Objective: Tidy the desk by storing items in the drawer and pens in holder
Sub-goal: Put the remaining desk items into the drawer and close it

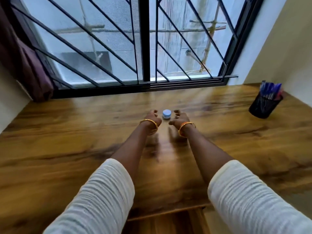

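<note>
A small white jar with a blue lid (pixel 166 114) stands on the wooden desk (pixel 67 132), near the middle. My left hand (pixel 152 118) is just left of the jar and my right hand (pixel 179 119) just right of it, both with fingers curled and apart, neither touching the jar as far as the blur shows. A black mesh pen holder (pixel 264 105) stands at the far right corner, filled with several blue pens (pixel 270 89). A wooden drawer (pixel 168 222) shows open below the desk's front edge between my arms.
A barred window (pixel 145 48) runs along the back of the desk. A dark purple curtain (pixel 25 65) hangs at the left. A cream wall (pixel 287 48) closes the right side behind the pen holder.
</note>
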